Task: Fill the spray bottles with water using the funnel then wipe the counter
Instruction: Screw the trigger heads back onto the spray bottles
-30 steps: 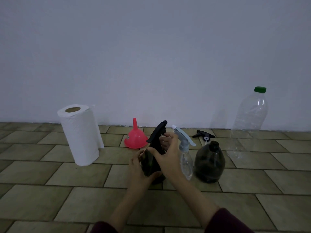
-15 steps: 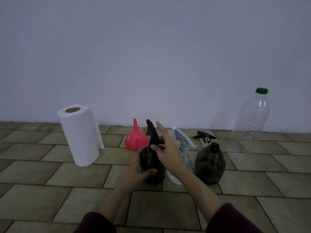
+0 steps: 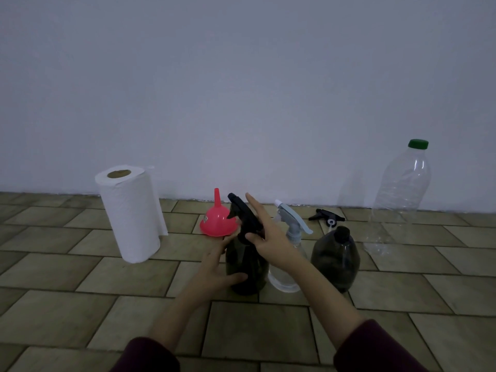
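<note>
Lower centre of frame: our left hand (image 3: 214,267) wraps the dark translucent plastic spray bottle (image 3: 247,267), upright, w/ black trigger head (image 3: 243,213) on. Our right hand (image 3: 268,237) pinches its collar, index finger straight; likely unscrewing. Behind, left: red plastic funnel (image 3: 218,222), spout up, label unreadable.

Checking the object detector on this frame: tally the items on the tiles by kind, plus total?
Spray bottles: 3 (dark bottle with black sprayer, clear bottle with pale sprayer, open dark bottle)
Loose spray heads: 1, black
Funnels: 1, red
Paper towel rolls: 1
Large clear bottles: 1, green cap
Total: 7
</note>
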